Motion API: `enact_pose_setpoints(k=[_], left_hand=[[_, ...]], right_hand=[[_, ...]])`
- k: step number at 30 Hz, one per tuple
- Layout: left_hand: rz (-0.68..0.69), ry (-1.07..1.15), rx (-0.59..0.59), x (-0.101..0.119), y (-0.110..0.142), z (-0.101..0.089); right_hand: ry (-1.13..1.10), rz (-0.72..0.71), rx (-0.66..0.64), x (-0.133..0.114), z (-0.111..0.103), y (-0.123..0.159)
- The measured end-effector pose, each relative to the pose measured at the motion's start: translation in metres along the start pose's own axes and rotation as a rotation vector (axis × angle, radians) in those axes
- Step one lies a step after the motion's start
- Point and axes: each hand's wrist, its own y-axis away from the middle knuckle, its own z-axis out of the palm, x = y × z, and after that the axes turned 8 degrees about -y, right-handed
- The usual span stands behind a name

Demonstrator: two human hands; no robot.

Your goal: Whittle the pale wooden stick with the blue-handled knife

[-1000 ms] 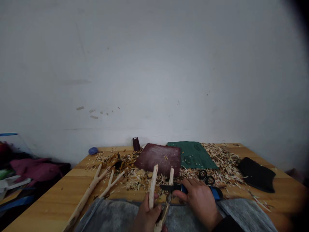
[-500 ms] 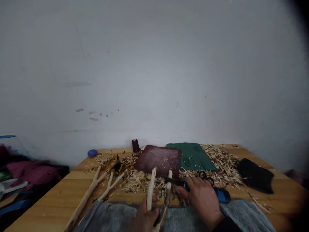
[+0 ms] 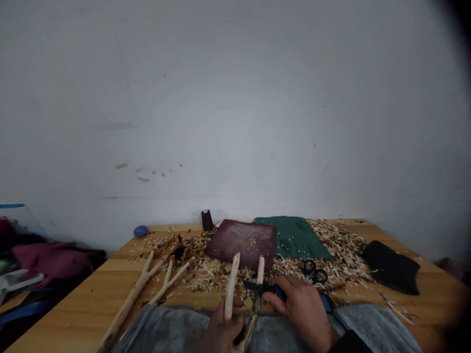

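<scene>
My left hand is closed round a forked stick, whose two prongs point up and away from me. The left prong is peeled pale; the right one is pale at its tip and keeps dark bark lower down. My right hand grips a knife by its blue and black handle. Its dark blade lies across the right prong, just below the pale tip. A grey cloth spreads under both hands at the near edge.
Two peeled forked branches lie at left. Wood shavings cover much of the wooden table. Maroon, green and black sheets lie about, with scissors, a thread spool and a blue round object.
My right hand has moved the knife a little lower and nearer along the right prong. Scissors once partly covered by that hand show more fully. The left hand has barely moved.
</scene>
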Motion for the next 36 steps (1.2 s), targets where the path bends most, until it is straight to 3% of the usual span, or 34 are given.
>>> enact_pose_setpoints(k=[14, 22, 32, 36], left_hand=[[0.005, -0.032, -0.005, 0.001, 0.001, 0.000], [-0.012, -0.041, -0.064, 0.001, 0.000, -0.001], [0.016, -0.027, -0.034, 0.001, -0.003, -0.003], [0.003, -0.088, 0.010, -0.004, -0.004, -0.008]], right_hand=[[-0.022, 0.018, -0.051, 0.002, 0.002, 0.001], [0.072, 0.007, 0.036, 0.008, 0.001, -0.001], [0.177, -0.070, 0.077, 0.015, -0.003, -0.004], [0.321, 0.052, 0.135, 0.035, -0.009, -0.003]])
